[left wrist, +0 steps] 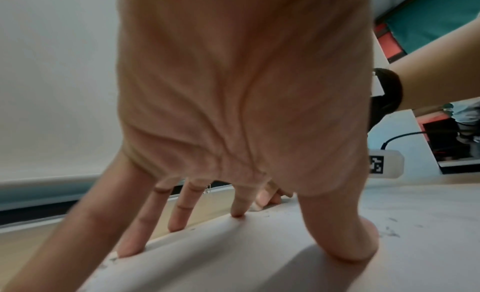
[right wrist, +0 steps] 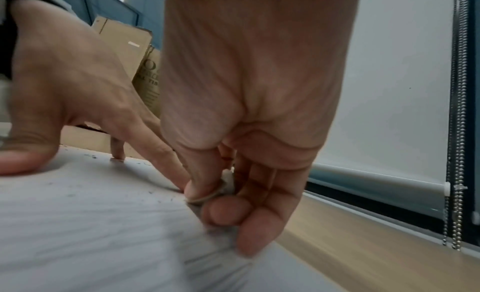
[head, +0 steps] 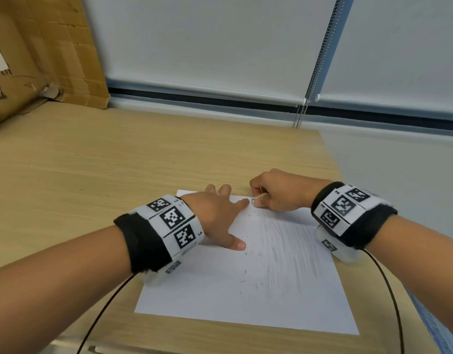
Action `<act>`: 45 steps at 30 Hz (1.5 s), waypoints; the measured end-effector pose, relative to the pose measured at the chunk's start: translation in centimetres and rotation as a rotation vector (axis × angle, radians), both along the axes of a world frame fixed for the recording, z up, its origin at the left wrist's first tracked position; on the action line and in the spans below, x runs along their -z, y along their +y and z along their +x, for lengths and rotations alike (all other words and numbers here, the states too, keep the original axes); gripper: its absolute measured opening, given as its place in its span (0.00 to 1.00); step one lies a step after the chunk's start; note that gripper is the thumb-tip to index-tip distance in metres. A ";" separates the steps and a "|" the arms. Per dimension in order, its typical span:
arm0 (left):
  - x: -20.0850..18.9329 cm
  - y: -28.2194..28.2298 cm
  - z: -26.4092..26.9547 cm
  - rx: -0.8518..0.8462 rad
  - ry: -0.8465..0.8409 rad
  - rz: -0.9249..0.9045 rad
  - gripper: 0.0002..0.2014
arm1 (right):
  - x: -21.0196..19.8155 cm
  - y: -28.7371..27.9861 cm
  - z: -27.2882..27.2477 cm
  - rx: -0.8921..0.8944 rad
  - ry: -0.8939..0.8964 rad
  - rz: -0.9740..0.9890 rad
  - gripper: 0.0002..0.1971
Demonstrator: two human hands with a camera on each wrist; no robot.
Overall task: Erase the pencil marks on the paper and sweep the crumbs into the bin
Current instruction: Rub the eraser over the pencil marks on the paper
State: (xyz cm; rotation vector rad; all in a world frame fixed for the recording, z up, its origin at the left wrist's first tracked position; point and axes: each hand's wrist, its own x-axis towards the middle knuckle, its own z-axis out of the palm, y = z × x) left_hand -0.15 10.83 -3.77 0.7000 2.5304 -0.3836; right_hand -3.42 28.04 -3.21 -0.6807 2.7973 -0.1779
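Observation:
A white sheet of paper [head: 220, 290] lies on the wooden desk, its right half covered in grey pencil strokes [head: 291, 246]. Small dark eraser crumbs [head: 253, 282] are scattered over its middle. My left hand [head: 220, 213] presses on the sheet's far left part with fingers spread and straight [left wrist: 182, 220]. My right hand [head: 271, 195] pinches a small white eraser [head: 257, 200] between thumb and fingers at the paper's far edge, right beside the left index fingertip. In the right wrist view the eraser [right wrist: 221, 189] touches the paper [right wrist: 78, 214]. No bin is in view.
The wooden desk [head: 92, 162] runs to a window sill with roller blinds and a bead chain [head: 300, 116] behind. A cardboard box [head: 41, 60] stands at the far left. The desk's right edge lies close beside the paper. Cables trail from both wristbands.

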 end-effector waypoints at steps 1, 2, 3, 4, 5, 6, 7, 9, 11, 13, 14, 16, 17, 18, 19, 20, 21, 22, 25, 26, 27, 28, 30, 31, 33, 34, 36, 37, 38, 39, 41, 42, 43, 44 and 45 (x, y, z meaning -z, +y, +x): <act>0.0 0.1 -0.1 -0.005 -0.004 -0.004 0.49 | 0.0 -0.2 -0.2 -0.005 0.022 0.012 0.12; 0.0 0.1 -0.2 -0.009 -0.010 -0.005 0.50 | 0.1 -0.3 -0.4 -0.015 0.037 0.018 0.13; 0.0 0.2 -0.3 -0.011 -0.016 -0.006 0.50 | 0.1 -0.2 -0.5 -0.031 0.039 0.024 0.14; 0.1 0.2 -0.4 -0.010 -0.019 -0.006 0.51 | 0.1 -0.2 -0.5 -0.056 0.019 0.031 0.15; 0.2 0.2 -0.5 -0.009 -0.018 -0.004 0.51 | 0.0 -0.1 -0.4 -0.082 -0.019 0.045 0.16; 0.2 0.2 -0.5 -0.009 -0.014 -0.002 0.51 | -0.2 -0.1 -0.4 -0.104 -0.058 0.072 0.16; 0.3 0.1 -0.6 -0.008 -0.009 -0.003 0.52 | -0.5 -0.3 -0.3 -0.118 -0.078 0.108 0.16; 0.3 0.1 -0.6 -0.008 -0.005 -0.003 0.52 | -0.6 -0.8 -0.7 -0.122 -0.045 0.146 0.15; 0.4 0.0 -0.8 -0.009 0.000 0.004 0.53 | -0.5 -1.0 -1.0 -0.115 0.042 0.129 0.16; 0.6 -0.2 -1.0 -0.001 0.011 0.012 0.53 | -0.3 -0.8 -1.0 -0.120 0.062 0.104 0.16; 0.6 -0.3 -1.0 0.001 0.013 0.017 0.53 | -0.2 -0.5 -0.8 -0.133 0.032 0.105 0.16; 0.7 -0.4 -1.0 -0.005 0.002 0.025 0.55 | -0.6 -0.3 -0.3 -0.145 -0.076 0.132 0.14; 0.7 -0.5 -1.0 -0.009 -0.006 0.029 0.57 | -0.7 -0.3 -0.3 -0.140 -0.110 0.145 0.13; 0.7 -0.5 -1.1 -0.010 -0.015 0.030 0.59 | -0.8 -0.4 -0.4 -0.132 -0.108 0.149 0.12; 0.7 -0.5 -1.1 -0.011 -0.017 0.029 0.60 | -0.8 -0.6 -0.7 -0.124 -0.073 0.148 0.13; 0.8 -0.5 -1.2 -0.009 -0.017 0.026 0.60 | -0.7 -0.6 -0.8 -0.117 -0.025 0.141 0.14; 0.8 -0.5 -1.2 -0.006 -0.014 0.022 0.60 | -0.5 -0.6 -0.8 -0.112 0.006 0.126 0.15; 0.9 -0.5 -1.2 -0.003 -0.009 0.020 0.60 | -0.4 -0.4 -0.7 -0.114 0.003 0.109 0.15; 0.8 -0.4 -1.1 -0.008 -0.013 0.020 0.60 | -0.4 0.0 0.1 -0.134 -0.161 0.109 0.14; 0.7 -0.3 -1.0 -0.016 -0.019 0.020 0.60 | -0.5 0.0 0.2 -0.130 -0.185 0.125 0.13; 0.6 -0.3 -1.0 -0.023 -0.025 0.018 0.60 | -0.5 -0.1 0.1 -0.119 -0.166 0.133 0.12; 0.6 -0.3 -1.0 -0.026 -0.030 0.017 0.60 | -0.5 -0.1 -0.1 -0.104 -0.112 0.130 0.12; 0.5 -0.2 -0.9 -0.029 -0.037 0.013 0.60 | -0.3 -0.2 -0.1 -0.084 -0.002 0.108 0.13; 0.5 -0.2 -0.9 -0.029 -0.037 0.012 0.60 | -0.1 -0.2 0.1 -0.091 0.011 0.103 0.13; 0.4 -0.3 -0.8 -0.028 -0.034 0.019 0.59 | -0.1 -0.4 0.9 -0.143 -0.042 0.145 0.12; 0.4 -0.2 -0.7 -0.024 -0.030 0.023 0.58 | -0.2 -0.5 1.3 -0.162 -0.078 0.181 0.12; 0.4 -0.2 -0.7 -0.021 -0.025 0.017 0.59 | -0.5 -0.5 1.2 -0.156 -0.076 0.205 0.12; 0.4 -0.1 -0.8 -0.022 -0.025 0.010 0.59 | -0.6 -0.3 0.9 -0.132 -0.043 0.187 0.12; 0.5 -0.1 -0.8 -0.025 -0.025 0.007 0.60 | -0.6 -0.2 0.7 -0.108 -0.010 0.160 0.12; 0.5 -0.1 -0.8 -0.027 -0.025 0.006 0.60 | -0.4 -0.1 0.7 -0.099 0.011 0.142 0.13; 0.5 -0.1 -0.8 -0.024 -0.024 0.008 0.59 | -0.2 -0.2 1.4 -0.136 -0.019 0.156 0.14; 0.5 -0.1 -0.7 -0.020 -0.020 0.007 0.59 | -0.2 -0.4 1.9 -0.164 -0.056 0.184 0.14; 0.4 -0.1 -0.7 -0.017 -0.015 0.002 0.59 | -0.3 -0.5 2.1 -0.181 -0.083 0.214 0.14; 0.3 0.0 -0.6 -0.019 -0.014 -0.003 0.59 | -0.5 -0.5 2.0 -0.179 -0.079 0.230 0.13; 0.2 0.1 -0.6 -0.023 -0.017 -0.011 0.59 | -0.6 -0.2 1.5 -0.154 -0.055 0.230 0.13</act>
